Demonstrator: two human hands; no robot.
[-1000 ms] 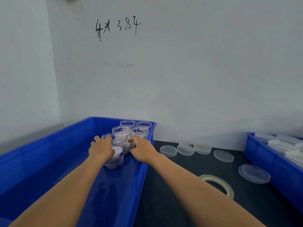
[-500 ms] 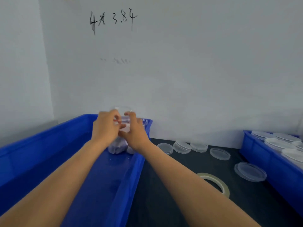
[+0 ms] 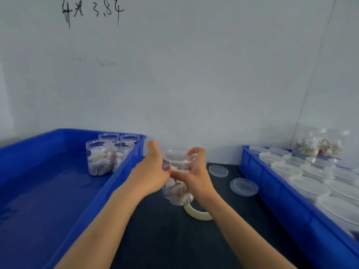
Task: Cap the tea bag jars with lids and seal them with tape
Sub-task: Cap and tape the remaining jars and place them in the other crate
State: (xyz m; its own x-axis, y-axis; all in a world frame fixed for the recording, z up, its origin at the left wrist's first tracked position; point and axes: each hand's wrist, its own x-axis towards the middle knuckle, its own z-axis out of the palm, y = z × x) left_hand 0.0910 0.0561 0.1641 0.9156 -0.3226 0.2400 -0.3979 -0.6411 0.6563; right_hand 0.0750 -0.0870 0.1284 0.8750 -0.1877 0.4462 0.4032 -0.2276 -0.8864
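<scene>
Over the dark bench, between two blue bins, both forearms reach forward. Left hand curls its grip round the open jar of tea bags from the left; right hand clasps the opposite side, fingers hooked at the rim, above the tape roll.

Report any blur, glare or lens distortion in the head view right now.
Head view: the held jar and both hands, left and right, are motion-smeared; the right bin bows and softens toward the frame edge from the wide lens; lighting is flat, without hard shadows or strong glare.
</scene>
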